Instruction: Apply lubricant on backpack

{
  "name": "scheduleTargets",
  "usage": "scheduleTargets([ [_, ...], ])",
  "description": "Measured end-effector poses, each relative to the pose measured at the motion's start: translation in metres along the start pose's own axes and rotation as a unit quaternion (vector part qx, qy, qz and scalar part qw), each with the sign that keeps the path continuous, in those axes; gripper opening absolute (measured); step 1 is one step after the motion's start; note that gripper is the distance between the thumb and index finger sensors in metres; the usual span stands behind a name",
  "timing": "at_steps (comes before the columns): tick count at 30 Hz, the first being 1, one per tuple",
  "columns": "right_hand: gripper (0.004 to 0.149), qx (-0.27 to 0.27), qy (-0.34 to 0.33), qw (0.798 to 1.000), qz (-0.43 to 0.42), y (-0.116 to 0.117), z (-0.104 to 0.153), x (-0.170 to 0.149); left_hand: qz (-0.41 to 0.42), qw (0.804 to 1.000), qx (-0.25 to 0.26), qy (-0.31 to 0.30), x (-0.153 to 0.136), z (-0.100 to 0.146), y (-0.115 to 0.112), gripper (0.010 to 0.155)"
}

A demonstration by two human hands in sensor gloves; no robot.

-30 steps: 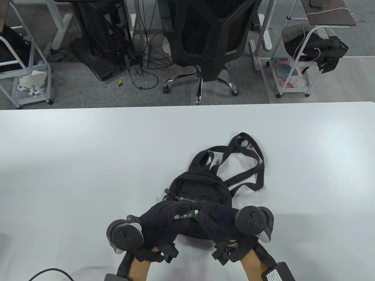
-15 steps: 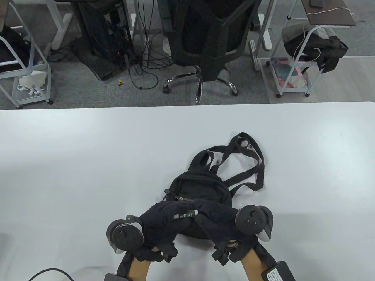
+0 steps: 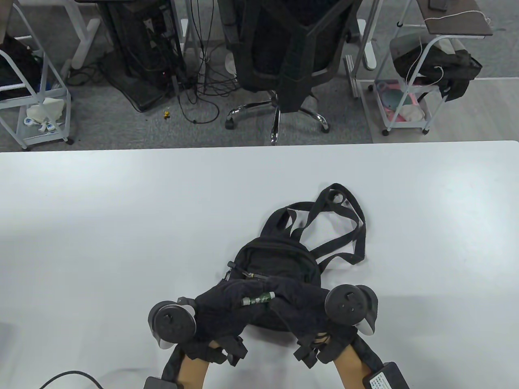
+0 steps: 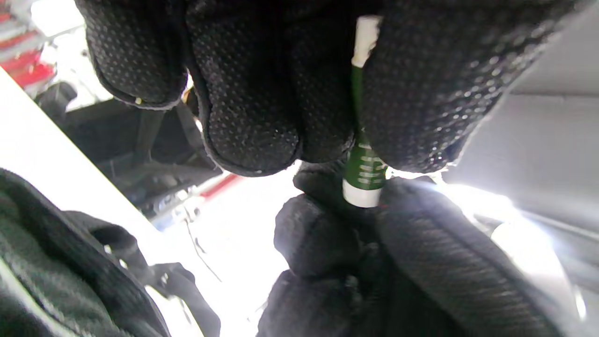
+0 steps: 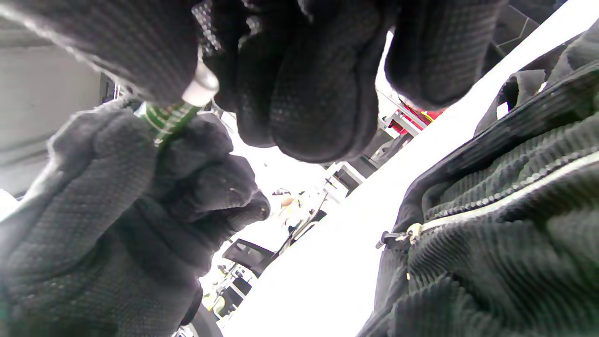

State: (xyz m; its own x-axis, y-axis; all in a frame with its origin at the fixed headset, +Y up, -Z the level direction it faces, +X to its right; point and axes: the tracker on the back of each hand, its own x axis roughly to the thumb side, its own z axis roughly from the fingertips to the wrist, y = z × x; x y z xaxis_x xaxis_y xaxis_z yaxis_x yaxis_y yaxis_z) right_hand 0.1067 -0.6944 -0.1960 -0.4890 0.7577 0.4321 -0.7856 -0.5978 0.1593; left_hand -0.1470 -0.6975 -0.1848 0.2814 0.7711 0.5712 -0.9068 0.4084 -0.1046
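Observation:
A small black backpack (image 3: 279, 259) lies on the white table (image 3: 121, 227), straps trailing to the upper right. Both hands hover over its near end. My left hand (image 3: 227, 304) grips a slim green lubricant tube (image 3: 258, 300) around its body. My right hand (image 3: 298, 302) pinches the tube's white end. The tube also shows in the left wrist view (image 4: 365, 173) and in the right wrist view (image 5: 171, 117), held between both gloves. The backpack's zipper (image 5: 491, 206) with its pull runs below the right hand.
The table's far edge (image 3: 259, 145) runs across the view, with an office chair (image 3: 284, 52) and carts behind it. A black cable (image 3: 69, 377) lies at the near left of the table.
The hands have shifted only slightly. More of the tube's white end shows between them now than before.

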Motion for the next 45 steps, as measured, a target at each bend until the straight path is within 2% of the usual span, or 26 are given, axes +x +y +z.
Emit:
scheduleTargets([
  [4,0.053,0.007,0.002,1.000,0.000,0.002,-0.002,-0.002,0.035,0.999,-0.004,0.014,-0.007,0.000,0.000,0.055],
  [10,0.051,-0.021,-0.031,0.999,0.002,-0.008,0.003,0.012,0.126,0.992,0.018,0.012,-0.004,-0.001,0.002,0.055],
  [18,0.052,-0.024,-0.023,0.999,0.034,-0.013,0.002,0.011,0.092,0.995,0.026,0.020,-0.001,-0.001,-0.002,0.054],
  [21,0.058,-0.017,0.026,0.991,0.129,-0.027,0.003,0.006,0.068,0.997,0.038,0.021,-0.001,0.000,0.002,0.055],
  [23,0.058,-0.002,0.083,0.967,0.240,-0.036,0.003,-0.006,0.063,0.997,0.036,0.027,-0.003,0.001,0.005,0.054],
  [25,0.058,0.025,0.176,0.916,0.360,-0.042,0.002,-0.031,0.057,0.997,0.025,0.034,-0.004,-0.001,0.008,0.055],
  [27,0.058,0.045,0.251,0.884,0.391,-0.045,0.000,-0.054,0.047,0.998,0.029,0.042,-0.006,-0.001,0.008,0.056],
  [29,0.059,0.061,0.306,0.863,0.396,-0.044,-0.002,-0.073,0.035,0.998,0.018,0.048,-0.008,-0.002,0.008,0.057],
  [30,0.060,0.067,0.326,0.851,0.406,-0.043,-0.003,-0.081,0.027,0.998,0.014,0.051,-0.008,-0.002,0.007,0.057],
  [32,0.061,0.088,0.369,0.812,0.443,-0.041,-0.005,-0.093,0.005,0.998,0.013,0.057,-0.010,-0.003,0.007,0.057],
  [33,0.061,0.087,0.380,0.801,0.455,-0.039,-0.006,-0.097,0.000,0.998,0.009,0.058,-0.010,-0.003,0.006,0.056],
  [36,0.061,0.087,0.398,0.790,0.458,-0.037,-0.006,-0.105,-0.022,0.998,0.001,0.060,-0.011,-0.002,0.006,0.056],
  [45,0.050,0.030,0.361,0.819,0.444,-0.038,-0.006,-0.103,-0.061,0.996,0.003,0.062,-0.009,-0.002,0.005,0.056],
])
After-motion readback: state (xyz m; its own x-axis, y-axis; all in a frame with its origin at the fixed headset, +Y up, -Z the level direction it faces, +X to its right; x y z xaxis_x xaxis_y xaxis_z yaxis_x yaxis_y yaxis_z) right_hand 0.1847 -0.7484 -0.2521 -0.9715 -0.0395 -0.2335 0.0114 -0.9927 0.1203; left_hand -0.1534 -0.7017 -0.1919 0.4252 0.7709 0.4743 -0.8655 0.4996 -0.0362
